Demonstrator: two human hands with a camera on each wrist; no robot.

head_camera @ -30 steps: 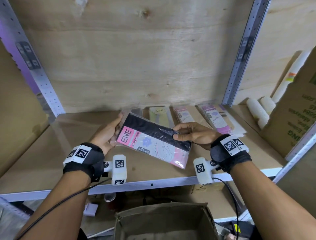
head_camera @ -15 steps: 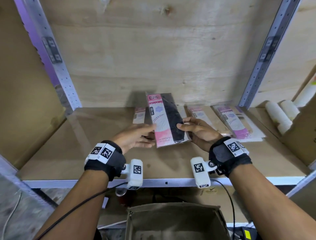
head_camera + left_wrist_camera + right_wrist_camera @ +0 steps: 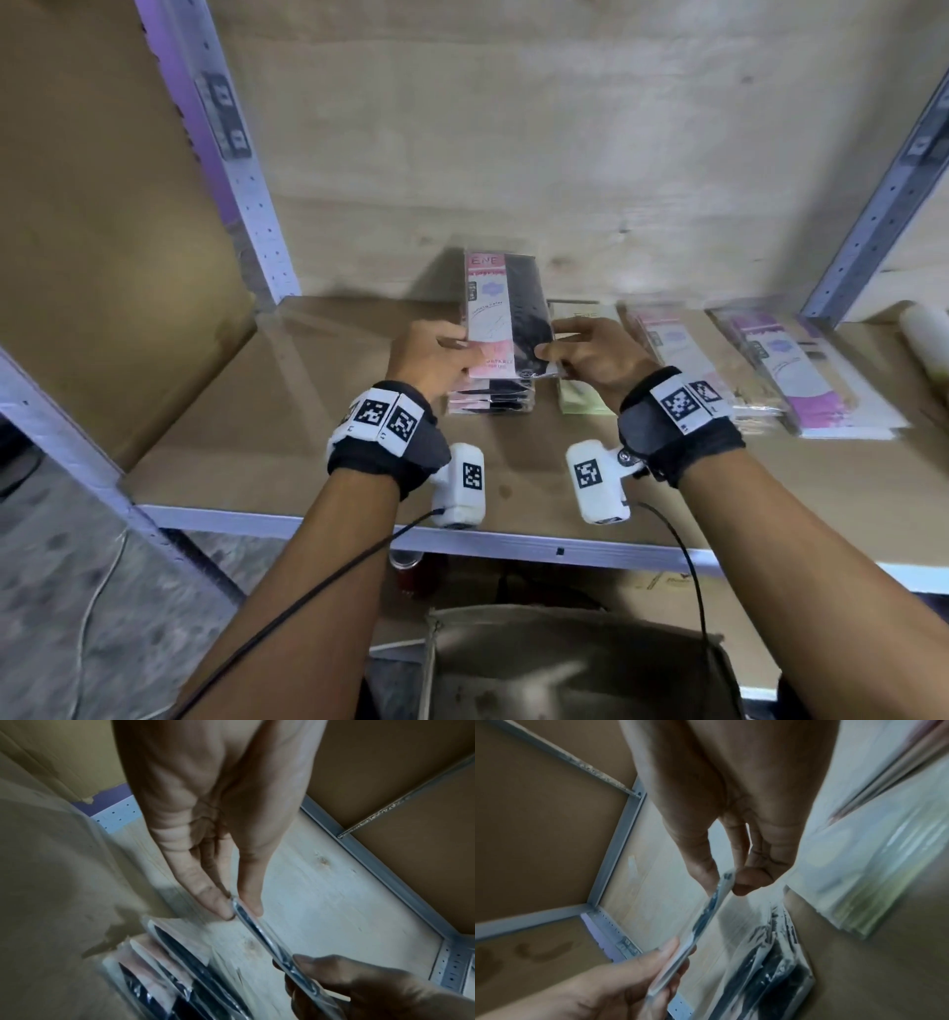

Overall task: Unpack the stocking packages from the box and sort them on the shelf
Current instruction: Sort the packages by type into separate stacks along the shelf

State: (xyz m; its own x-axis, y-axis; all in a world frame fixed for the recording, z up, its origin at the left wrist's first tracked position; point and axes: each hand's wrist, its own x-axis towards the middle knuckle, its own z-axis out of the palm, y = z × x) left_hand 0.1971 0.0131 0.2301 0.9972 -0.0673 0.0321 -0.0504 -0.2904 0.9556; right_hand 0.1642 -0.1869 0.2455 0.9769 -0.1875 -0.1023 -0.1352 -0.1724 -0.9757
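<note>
Above black stack (image 3: 492,403) on shelf (image 3: 308,452): left hand (image 3: 429,357), right hand (image 3: 595,354) pinching stocking package (image 3: 506,313) edges, fingers (image 3: 218,902) pressed together.

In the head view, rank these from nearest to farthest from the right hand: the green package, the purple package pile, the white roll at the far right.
1. Green package: just under the right hand.
2. Purple package pile: further right on the shelf.
3. White roll: at the frame's right edge.

Black stocking package (image 3: 506,313), earlier tilted in both hands, now lengthwise above the black stack (image 3: 490,402).
</note>
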